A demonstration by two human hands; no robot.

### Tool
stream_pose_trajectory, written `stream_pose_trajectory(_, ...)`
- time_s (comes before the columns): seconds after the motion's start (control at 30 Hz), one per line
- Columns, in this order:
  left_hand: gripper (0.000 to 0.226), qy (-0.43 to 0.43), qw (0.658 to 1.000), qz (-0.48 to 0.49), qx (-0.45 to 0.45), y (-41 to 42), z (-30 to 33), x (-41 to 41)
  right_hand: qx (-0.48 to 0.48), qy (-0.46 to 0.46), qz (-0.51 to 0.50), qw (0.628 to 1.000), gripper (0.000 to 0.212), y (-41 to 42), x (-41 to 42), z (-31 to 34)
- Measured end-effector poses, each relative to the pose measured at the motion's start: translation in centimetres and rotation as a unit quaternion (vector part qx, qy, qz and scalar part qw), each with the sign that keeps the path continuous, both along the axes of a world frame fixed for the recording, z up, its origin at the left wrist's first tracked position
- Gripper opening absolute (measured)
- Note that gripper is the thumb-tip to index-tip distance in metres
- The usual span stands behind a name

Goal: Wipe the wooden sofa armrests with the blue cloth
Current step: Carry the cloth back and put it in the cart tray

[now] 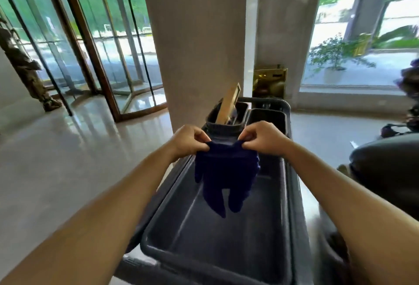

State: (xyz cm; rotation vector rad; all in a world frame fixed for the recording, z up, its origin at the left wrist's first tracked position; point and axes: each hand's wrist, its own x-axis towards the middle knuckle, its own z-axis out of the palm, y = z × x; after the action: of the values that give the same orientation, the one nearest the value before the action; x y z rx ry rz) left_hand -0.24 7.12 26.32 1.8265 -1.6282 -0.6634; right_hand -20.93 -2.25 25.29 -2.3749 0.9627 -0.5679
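The blue cloth (226, 175) hangs in front of me over the dark grey cart tray (292, 194). My left hand (190, 140) pinches its upper left edge and my right hand (264, 137) pinches its upper right edge, so the cloth droops in folds between them. A dark sofa edge (385, 171) shows at the right; no wooden armrest is visible.
Two dark bins (267, 116) stand at the cart's far end, one holding a wooden-handled tool (229, 105). A wide grey pillar (199, 46) rises just behind the cart. A glass revolving door (97, 46) is at the left, with shiny floor (56, 160) between. Windows and plants are at the right.
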Motion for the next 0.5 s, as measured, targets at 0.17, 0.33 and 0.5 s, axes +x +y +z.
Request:
stream_pose_trajectory(0.17,0.015,0.004,0.997,-0.074,0.033,-2.7,-3.9,2.3,0.039,0.034,-0.085,0.995,0.016,0.6,1.1,-3.7)
stream_pose_trajectory(0.33,0.016,0.017,0.990,-0.114,0.076,-5.0,-9.1,3.2,0.085,0.055,-0.144,0.984,0.016,0.8,1.5,-8.3)
stream_pose_trajectory(0.5,0.014,0.029,0.984,-0.122,0.127,-6.1,-15.0,3.4,0.147,0.075,-0.176,0.970,0.015,0.9,1.7,-14.1)
